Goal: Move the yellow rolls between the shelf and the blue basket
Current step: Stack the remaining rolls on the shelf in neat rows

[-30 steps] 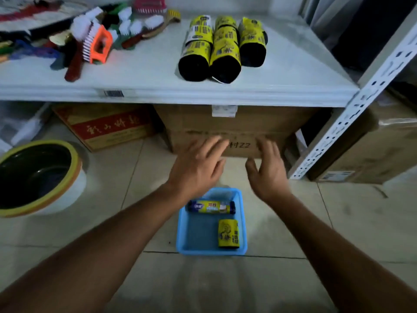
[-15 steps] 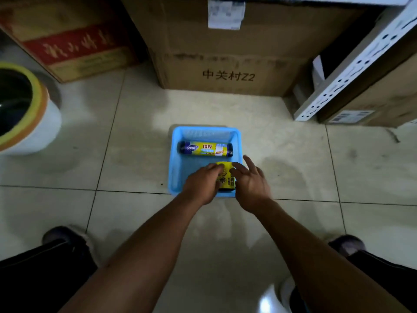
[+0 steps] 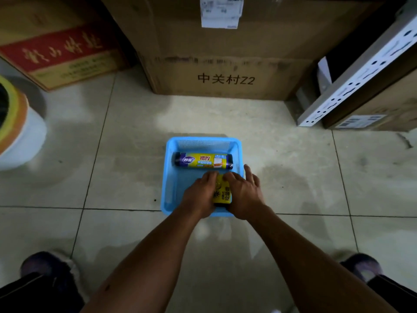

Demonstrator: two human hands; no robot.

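Observation:
A blue basket sits on the tiled floor below me. Inside it, a short yellow roll lies at the near right, clasped between my left hand on its left side and my right hand on its right side. A longer yellow and dark roll lies crosswise at the basket's far end, untouched. The shelf top and the rolls stacked on it are out of view.
A large cardboard box stands just behind the basket, with a red-labelled box to its left. A white perforated shelf post slants at the right. A round yellow-rimmed bin is at the left. My feet show at the bottom corners.
My view dropped from the shelf to the floor. Both hands came down into the basket and closed around the short yellow roll.

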